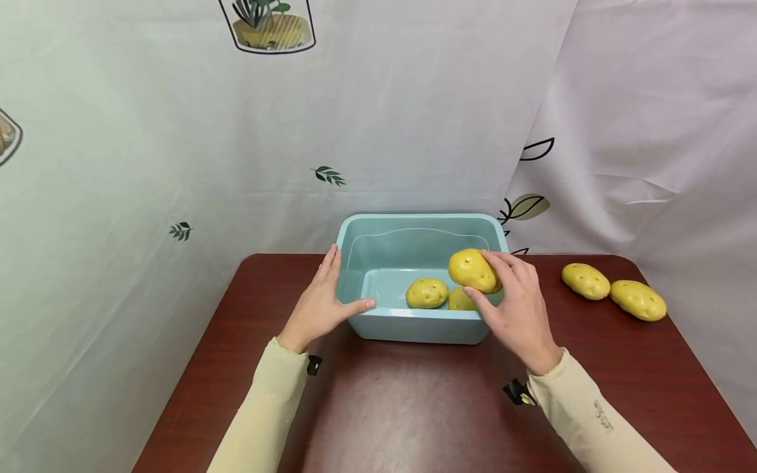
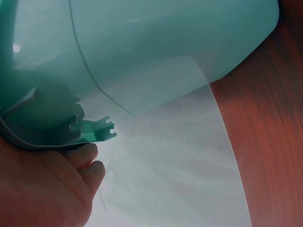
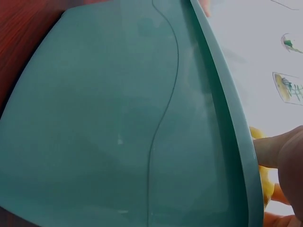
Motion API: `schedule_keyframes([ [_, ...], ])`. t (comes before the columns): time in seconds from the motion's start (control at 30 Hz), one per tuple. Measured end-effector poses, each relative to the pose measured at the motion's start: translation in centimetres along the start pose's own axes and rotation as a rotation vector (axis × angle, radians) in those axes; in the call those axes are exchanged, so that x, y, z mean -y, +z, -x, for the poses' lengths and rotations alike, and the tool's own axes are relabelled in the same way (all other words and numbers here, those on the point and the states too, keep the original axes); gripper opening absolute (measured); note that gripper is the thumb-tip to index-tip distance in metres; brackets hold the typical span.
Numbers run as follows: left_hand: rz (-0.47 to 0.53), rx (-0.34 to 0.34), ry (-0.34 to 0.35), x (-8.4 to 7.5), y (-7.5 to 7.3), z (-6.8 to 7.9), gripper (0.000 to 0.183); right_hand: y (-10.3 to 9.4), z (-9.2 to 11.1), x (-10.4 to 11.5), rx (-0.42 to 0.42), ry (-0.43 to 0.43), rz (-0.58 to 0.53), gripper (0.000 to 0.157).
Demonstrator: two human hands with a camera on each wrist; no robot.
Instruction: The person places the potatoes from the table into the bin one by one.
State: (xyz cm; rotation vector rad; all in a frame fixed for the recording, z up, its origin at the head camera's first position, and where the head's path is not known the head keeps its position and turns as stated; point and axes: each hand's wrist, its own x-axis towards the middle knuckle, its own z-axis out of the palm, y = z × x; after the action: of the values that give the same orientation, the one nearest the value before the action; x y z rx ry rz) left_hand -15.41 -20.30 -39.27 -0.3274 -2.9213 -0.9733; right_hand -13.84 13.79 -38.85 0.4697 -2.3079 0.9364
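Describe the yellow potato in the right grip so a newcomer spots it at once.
On the dark red-brown table stands a pale-blue rectangular plastic tub. Over its right side, the person's right grip pinches a dimpled yellow oval potato. Unlike the two yellow potatoes in the tub and the yellow pair lying at right, this one alone is held.

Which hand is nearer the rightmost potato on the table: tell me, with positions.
Right. The right hand, holding another potato at the bin's right end, is left of the rightmost potato; the left hand is farther left, at the bin's left end.
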Motion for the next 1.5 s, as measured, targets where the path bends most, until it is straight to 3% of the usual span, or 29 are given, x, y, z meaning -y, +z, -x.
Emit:
schedule_keyframes([
  [0.77, -0.002, -0.004, 0.001, 0.0, 0.0, -0.1, 0.121, 1.4, -0.1, 0.7, 0.099, 0.028, 0.023, 0.063],
  [1.5, 0.0, -0.004, 0.005, 0.2, 0.0, 0.0, 0.121, 1.1, -0.2, 0.5, 0.134, 0.019, 0.053, 0.054],
])
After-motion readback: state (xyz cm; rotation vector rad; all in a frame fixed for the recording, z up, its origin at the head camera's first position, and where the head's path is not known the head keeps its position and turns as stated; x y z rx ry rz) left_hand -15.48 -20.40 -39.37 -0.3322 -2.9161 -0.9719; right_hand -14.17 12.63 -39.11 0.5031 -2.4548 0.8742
